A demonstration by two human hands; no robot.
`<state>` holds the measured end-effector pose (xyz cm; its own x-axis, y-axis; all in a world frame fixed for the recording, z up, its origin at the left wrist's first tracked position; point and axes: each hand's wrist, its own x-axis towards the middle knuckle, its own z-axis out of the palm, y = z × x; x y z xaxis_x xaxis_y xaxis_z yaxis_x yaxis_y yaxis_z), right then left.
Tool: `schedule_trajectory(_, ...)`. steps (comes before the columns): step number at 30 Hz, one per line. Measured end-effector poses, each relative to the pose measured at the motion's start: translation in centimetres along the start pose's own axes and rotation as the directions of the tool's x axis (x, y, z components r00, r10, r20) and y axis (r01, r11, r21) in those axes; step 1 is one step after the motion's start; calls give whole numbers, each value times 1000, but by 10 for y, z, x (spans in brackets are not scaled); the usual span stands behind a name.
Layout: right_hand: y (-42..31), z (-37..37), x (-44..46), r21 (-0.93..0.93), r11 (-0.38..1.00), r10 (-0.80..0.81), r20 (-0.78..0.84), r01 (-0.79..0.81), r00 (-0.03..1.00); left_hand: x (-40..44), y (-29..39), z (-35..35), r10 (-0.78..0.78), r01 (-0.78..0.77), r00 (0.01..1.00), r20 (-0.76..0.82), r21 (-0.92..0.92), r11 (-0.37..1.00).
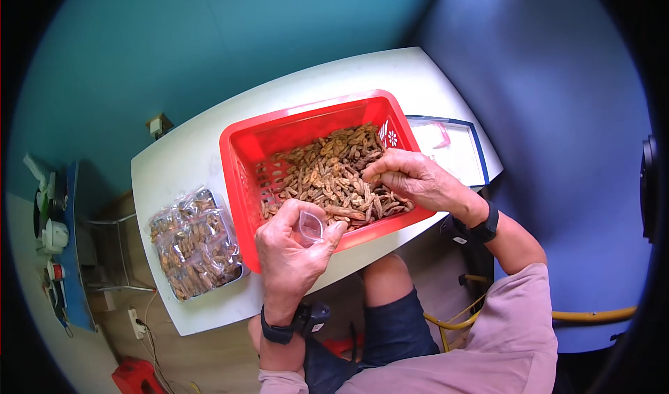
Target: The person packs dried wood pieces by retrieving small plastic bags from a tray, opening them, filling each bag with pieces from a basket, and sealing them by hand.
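Note:
My left hand (296, 247) grips a small clear plastic bag (311, 226) between thumb and fingers, its mouth spread wide and facing up. It is over the near left edge of a red plastic basket (240, 178). Inside the basket lies a heap of brown, finger-shaped dried pieces (327, 167). My right hand (414, 178) reaches in over the basket's right side, thumb and fingers pinched together at the heap. What lies between those fingertips is hidden. Each wrist wears a dark band.
On the white table (188, 143), left of the basket, a tray (237, 254) holds several filled clear bags (195, 244). At right lies a dark-edged white tray (460, 157) with clear plastic and something pink. Walls stand behind and to the right; a yellow tube (592, 315) runs below.

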<state>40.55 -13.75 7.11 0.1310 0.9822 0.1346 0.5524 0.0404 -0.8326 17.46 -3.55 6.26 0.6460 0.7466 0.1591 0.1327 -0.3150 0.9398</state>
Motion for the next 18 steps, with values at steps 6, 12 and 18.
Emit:
schedule_trajectory(6,1,-8,-1,266,932,239,68,-248,969,1,7,1,-24,25,999,-33,3,1000)
schedule_trajectory(12,-4,-10,0,293,910,295,37,-292,955,2,3,4,-54,54,997,-51,-4,999)
schedule_trajectory(18,-21,-4,5,423,872,284,-32,-244,958,2,1,6,-40,43,996,-75,36,998)
